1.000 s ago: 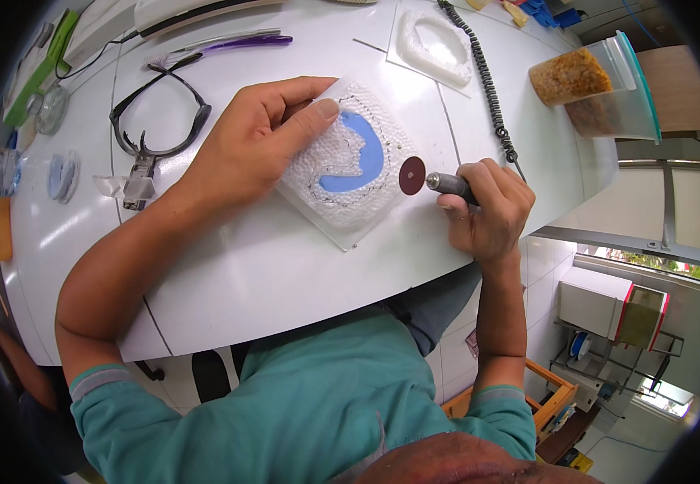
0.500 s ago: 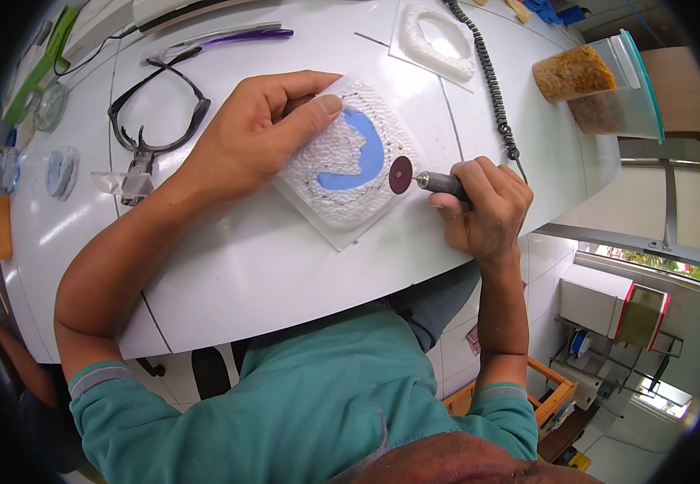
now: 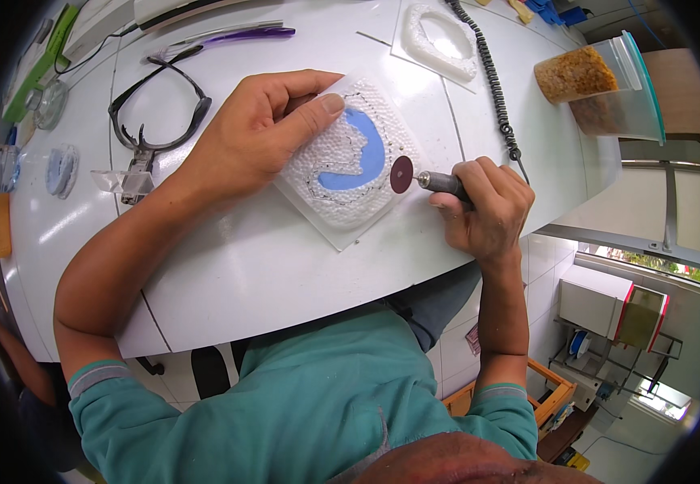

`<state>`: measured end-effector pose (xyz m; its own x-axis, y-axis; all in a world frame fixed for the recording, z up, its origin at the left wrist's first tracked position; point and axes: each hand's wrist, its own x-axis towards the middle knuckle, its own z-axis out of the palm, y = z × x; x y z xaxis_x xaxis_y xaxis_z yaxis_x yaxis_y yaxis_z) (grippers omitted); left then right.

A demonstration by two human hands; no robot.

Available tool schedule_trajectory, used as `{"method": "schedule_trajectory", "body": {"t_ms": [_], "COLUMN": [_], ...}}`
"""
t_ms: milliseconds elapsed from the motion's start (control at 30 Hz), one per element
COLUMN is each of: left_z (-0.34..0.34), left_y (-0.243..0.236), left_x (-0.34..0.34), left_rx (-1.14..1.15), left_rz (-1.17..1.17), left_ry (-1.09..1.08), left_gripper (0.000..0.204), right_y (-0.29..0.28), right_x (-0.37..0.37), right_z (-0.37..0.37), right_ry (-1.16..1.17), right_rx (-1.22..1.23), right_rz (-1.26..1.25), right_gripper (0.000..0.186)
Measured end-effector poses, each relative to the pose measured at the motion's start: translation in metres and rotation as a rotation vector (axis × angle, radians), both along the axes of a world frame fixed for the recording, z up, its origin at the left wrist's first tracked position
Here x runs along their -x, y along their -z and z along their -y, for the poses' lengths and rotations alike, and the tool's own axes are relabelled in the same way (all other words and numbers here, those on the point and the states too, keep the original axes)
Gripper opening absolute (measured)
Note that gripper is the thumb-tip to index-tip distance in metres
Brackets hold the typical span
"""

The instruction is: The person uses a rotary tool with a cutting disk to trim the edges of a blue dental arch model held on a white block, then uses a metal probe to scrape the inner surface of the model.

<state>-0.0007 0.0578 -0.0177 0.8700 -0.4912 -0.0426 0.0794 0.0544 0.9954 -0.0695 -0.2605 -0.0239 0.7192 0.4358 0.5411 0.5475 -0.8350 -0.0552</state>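
Note:
My left hand (image 3: 265, 129) grips the upper-left part of a white, bumpy plastic plate (image 3: 342, 210), its thumb pressed on top beside a curved blue shape (image 3: 366, 161) with black marks around it. My right hand (image 3: 488, 208) is wrapped round a grey rotary handpiece (image 3: 444, 182), which carries a dark maroon disc (image 3: 402, 174) on a thin shank. The disc stands at the plate's right edge; whether it touches cannot be told.
Magnifier glasses (image 3: 158, 149) and purple-handled tools (image 3: 249, 34) lie on the white desk (image 3: 269, 274). A white moulded piece (image 3: 438, 64), coiled cord (image 3: 495, 89) and plastic tubs (image 3: 576, 77) are rearward. A co-worker's arm (image 3: 23, 355) shows far left.
Over the last second, my right hand with the handpiece and disc has moved slightly left toward the plate. The plate and my left hand have shifted slightly; both grips remain.

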Motion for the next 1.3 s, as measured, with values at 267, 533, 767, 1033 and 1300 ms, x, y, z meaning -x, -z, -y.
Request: {"method": "schedule_trajectory", "body": {"t_ms": [267, 533, 767, 1033, 1300], "left_z": [-0.002, -0.002, -0.002, -0.002, -0.006], "left_y": [-0.002, 0.0, -0.002, -0.002, -0.002], "left_x": [-0.001, -0.001, -0.001, 0.0, -0.002], "left_rx": [-0.015, -0.02, -0.03, -0.002, 0.069], "left_rz": [-0.021, -0.006, 0.008, -0.007, -0.025], "left_ry": [0.049, 0.047, 0.059, 0.064, 0.112], "left_gripper": [0.052, 0.051, 0.05, 0.05, 0.052], "right_y": [-0.001, -0.002, -0.003, 0.003, -0.046], "right_x": [0.001, 0.001, 0.002, 0.001, -0.003], "right_z": [0.0, -0.002, -0.002, 0.003, -0.017], "right_ry": [-0.012, -0.007, -0.003, 0.003, 0.118], "right_rx": [0.018, 0.03, 0.054, -0.041, -0.561], "right_rz": [0.01, 0.016, 0.015, 0.07, -0.314], "right_gripper": [0.062, 0.062, 0.061, 0.064, 0.044]}}
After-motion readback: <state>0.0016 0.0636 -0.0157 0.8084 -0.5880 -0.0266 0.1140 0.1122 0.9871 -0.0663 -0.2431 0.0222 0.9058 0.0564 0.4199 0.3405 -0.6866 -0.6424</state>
